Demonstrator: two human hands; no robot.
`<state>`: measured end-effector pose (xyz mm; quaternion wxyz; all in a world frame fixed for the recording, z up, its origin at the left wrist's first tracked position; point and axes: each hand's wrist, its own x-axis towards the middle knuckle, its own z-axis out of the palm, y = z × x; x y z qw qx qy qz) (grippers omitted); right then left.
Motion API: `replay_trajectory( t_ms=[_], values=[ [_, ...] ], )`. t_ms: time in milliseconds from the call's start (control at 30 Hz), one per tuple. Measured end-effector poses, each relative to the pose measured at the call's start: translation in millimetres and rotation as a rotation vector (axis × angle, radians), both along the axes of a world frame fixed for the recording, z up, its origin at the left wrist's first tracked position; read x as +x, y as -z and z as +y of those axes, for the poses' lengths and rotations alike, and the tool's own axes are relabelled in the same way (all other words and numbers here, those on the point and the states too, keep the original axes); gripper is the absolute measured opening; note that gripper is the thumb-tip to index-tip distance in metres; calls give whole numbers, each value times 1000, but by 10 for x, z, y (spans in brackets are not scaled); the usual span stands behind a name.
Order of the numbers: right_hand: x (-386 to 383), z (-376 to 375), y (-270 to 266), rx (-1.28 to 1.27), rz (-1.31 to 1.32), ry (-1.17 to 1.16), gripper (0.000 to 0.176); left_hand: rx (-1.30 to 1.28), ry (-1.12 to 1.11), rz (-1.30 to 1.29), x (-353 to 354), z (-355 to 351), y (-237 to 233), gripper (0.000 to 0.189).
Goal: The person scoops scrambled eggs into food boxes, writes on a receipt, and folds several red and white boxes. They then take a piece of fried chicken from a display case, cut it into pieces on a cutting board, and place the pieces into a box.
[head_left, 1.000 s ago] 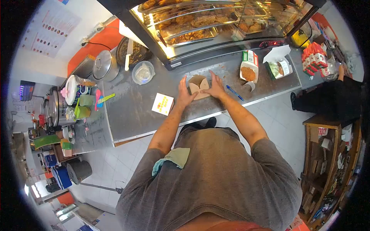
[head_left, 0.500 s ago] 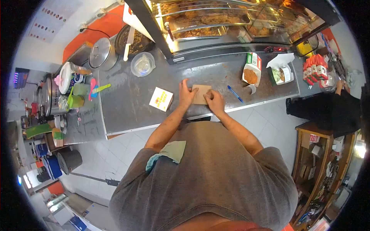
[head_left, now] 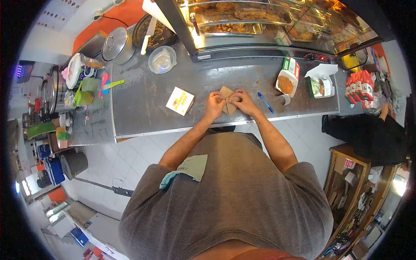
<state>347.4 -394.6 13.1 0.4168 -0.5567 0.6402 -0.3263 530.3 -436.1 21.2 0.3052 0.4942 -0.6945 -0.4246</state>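
A small brown cardboard piece (head_left: 226, 91), with creases and folded edges showing, lies on the counter between my hands, turned at an angle. My left hand (head_left: 214, 106) grips it from the left, fingertips at its middle. From the right, my right hand (head_left: 243, 103) pinches it near the same spot. The fingers of both hands almost meet and hide the centre. To the left sits a white box (head_left: 180, 101) with yellow and red lettering. A blue pen (head_left: 265, 103) lies right of my right hand.
Behind the counter (head_left: 147, 106) stands a lit glass food cabinet (head_left: 242, 52). Open cartons of food (head_left: 286, 82) are at right, a plastic tub (head_left: 162, 60), lidded pot (head_left: 116, 45) and pan with a knife (head_left: 149, 37) at left. Another person's dark clothing (head_left: 364, 138) shows far right.
The cardboard has gone from lying square to turned at an angle, with folds now showing. Both hands have moved inward, from its side edges to its middle.
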Motion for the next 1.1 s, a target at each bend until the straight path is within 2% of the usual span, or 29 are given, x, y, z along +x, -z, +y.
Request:
replay_trajectory(
  t_ms=[167, 200, 267, 300, 333, 367, 400, 433, 500, 533, 600, 633, 700, 733, 800, 833, 933, 1000, 1033, 1100],
  values=[
    [94, -54, 449, -136, 31, 86, 27, -45, 21, 17, 43, 26, 101, 14],
    [128, -60, 383, -164, 68, 119, 29, -47, 13, -1, 80, 38, 72, 15],
    [154, -47, 117, 5, -98, 71, 34, 38, 51, -10, 87, 45, 1, 24],
    [188, -28, 68, 22, -33, 127, 35, 95, 122, -117, 89, 36, -233, 27],
    [166, 42, -50, 58, -254, 158, 37, 194, 107, 40, 99, 72, -180, 29],
    [203, -35, 140, 102, -127, 135, 39, 307, 125, 63, 85, 12, -161, 28],
    [259, -76, 244, 129, -115, 228, 40, 295, 158, 186, 193, -69, 88, 26],
    [287, -166, 358, 106, -107, 203, 47, 323, 194, 131, 212, -138, 16, 21],
    [328, -219, 543, -199, -41, 326, 46, 551, 158, 314, 328, -406, 422, 17],
    [318, -225, 534, -215, -32, 357, 46, 542, 194, 312, 312, -436, 367, 17],
    [308, -217, 518, -192, -81, 246, 42, 300, 374, 97, 319, -387, 205, 13],
    [290, -237, 533, -201, -76, 258, 42, 292, 388, 98, 299, -415, 198, 13],
    [271, -289, 614, 118, -162, 91, 32, 266, 409, 17, 310, -490, 313, 10],
    [249, -303, 631, 115, -160, 97, 32, 263, 415, 18, 317, -533, 367, 10],
    [210, -279, 640, 82, -202, 10, 28, 422, 370, 58, 301, -560, 404, 8],
    [210, -265, 649, 82, -203, 11, 28, 423, 371, 56, 311, -561, 427, 8],
    [185, -264, 687, -6, -252, -37, 26, 540, 389, 160, 232, -508, 219, 12],
    [142, -238, 641, -41, -334, -81, 28, -190, 565, -113, 189, -428, 78, 15],
    [138, -234, 622, -41, -338, -94, 28, -190, 552, -118, 167, -409, 108, 15],
    [134, -194, 281, 182, -227, -23, 41, -335, 554, -68, 227, -426, 203, 19]
  ],
)
